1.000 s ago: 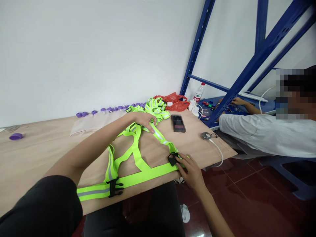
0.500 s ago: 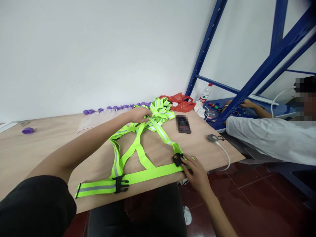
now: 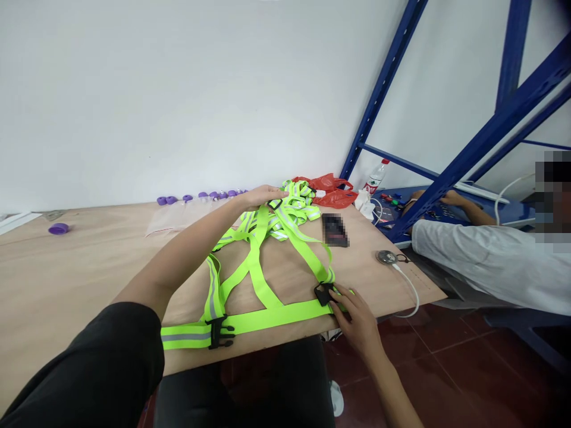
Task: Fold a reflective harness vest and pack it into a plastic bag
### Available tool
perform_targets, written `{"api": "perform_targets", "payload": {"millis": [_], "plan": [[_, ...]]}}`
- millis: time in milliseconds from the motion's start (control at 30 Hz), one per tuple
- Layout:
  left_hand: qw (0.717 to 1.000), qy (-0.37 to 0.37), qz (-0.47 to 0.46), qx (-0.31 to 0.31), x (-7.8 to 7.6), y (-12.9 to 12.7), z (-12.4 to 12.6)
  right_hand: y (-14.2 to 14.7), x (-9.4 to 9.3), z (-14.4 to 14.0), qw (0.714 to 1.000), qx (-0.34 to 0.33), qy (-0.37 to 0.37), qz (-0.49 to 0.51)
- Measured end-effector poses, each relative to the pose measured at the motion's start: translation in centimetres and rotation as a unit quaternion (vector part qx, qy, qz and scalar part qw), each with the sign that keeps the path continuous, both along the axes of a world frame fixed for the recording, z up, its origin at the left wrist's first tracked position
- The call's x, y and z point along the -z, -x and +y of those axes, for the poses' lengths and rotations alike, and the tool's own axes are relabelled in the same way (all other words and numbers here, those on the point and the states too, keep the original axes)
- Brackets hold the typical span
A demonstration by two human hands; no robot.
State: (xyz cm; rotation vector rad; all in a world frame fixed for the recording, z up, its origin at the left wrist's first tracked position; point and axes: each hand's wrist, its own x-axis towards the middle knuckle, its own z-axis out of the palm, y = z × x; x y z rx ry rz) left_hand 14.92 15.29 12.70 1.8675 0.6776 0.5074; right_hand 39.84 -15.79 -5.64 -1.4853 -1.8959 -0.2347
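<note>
A neon yellow-green reflective vest (image 3: pixel 263 288) of straps with silver stripes lies spread along the table's front edge. My left hand (image 3: pixel 264 195) reaches to the far end of its shoulder straps, its fingers closed on a strap beside a small black slider (image 3: pixel 275 204). My right hand (image 3: pixel 358 321) pinches the black buckle (image 3: pixel 324 293) at the right end of the waist belt, thumb at the belt's lower edge. Towards the left, a black pronged buckle (image 3: pixel 218 331) lies on the belt. More bunched neon straps (image 3: pixel 301 199) are piled behind my left hand.
Behind the pile is a red plastic bag (image 3: pixel 332 193). A phone (image 3: pixel 334 230) and a round device with a white cable (image 3: pixel 386 257) lie on the right. Small purple items (image 3: pixel 168 200) line the wall. Blue rack posts (image 3: pixel 383 83) and a co-worker's sleeve (image 3: pixel 473 258) are at right.
My left hand has shifted slightly right along the straps. The right shoulder strap has turned over from its silver-striped face to its plain side. My right hand stays at the buckle.
</note>
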Motion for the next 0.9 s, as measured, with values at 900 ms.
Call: {"api": "perform_targets", "payload": {"millis": [900], "plan": [[0.961,-0.193,0.172,-0.102,3.9,14.7,-19.6,-2.1,-2.5,0.7,0.974,-0.016,0.196,0.112]]}}
